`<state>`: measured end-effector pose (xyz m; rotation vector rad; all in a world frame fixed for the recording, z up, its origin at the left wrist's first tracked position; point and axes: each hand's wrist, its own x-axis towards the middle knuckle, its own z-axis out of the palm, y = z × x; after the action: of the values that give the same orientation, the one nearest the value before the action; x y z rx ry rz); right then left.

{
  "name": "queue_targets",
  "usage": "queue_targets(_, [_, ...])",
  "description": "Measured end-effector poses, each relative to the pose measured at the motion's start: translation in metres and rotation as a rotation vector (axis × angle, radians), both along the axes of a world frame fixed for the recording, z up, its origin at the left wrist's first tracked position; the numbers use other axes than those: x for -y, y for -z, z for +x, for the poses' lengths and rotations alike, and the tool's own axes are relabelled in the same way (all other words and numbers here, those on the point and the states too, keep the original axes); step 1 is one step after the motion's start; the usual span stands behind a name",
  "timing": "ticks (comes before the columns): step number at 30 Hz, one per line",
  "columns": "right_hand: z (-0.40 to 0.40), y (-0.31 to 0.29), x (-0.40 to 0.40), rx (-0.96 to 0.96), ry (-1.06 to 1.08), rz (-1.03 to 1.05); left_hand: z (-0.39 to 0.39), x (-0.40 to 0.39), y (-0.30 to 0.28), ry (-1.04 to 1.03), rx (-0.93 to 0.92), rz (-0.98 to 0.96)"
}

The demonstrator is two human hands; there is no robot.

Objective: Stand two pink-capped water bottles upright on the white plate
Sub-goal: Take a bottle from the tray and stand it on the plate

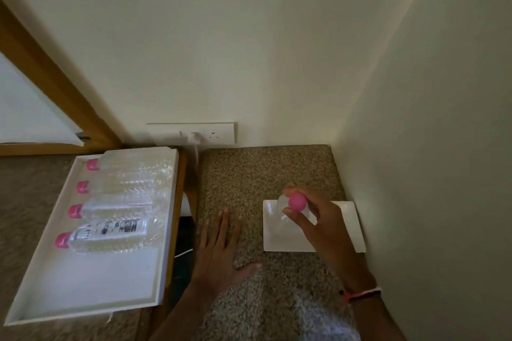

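A square white plate (279,241) lies on the speckled stone counter near the right wall. Over it my right hand (318,224) grips a clear water bottle by its neck, just under the pink cap (297,201); the bottle (285,217) stands roughly upright, and I cannot tell whether its base touches the plate. My left hand (219,252) hovers flat with fingers spread over the counter left of the plate, holding nothing. Several more pink-capped bottles (110,235) lie on their sides in a white tray at the left, caps pointing left.
The white tray (91,282) rests on a wooden-edged surface left of the counter, with a dark gap between them. A wall socket plate (213,134) with a cable sits at the back. Walls close in behind and to the right.
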<state>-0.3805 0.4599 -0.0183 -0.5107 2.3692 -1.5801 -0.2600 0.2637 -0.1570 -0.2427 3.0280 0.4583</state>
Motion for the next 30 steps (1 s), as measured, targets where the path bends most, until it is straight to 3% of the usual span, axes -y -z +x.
queue_targets(15, [0.002, -0.003, 0.006, -0.087, -0.026, 0.049, 0.002, 0.003, -0.003, 0.002, 0.047, -0.003])
queue_targets(19, [0.007, -0.018, 0.008, -0.148, 0.017, 0.110, 0.012, 0.013, -0.030, 0.006, -0.064, 0.020])
queue_targets(24, [0.026, -0.042, 0.022, -0.375, 0.111, 0.127, 0.040, 0.049, -0.067, -0.013, -0.187, 0.008])
queue_targets(30, [0.063, -0.058, 0.084, -0.474, 0.035, 0.202, 0.094, 0.118, -0.106, -0.063, -0.268, -0.050])
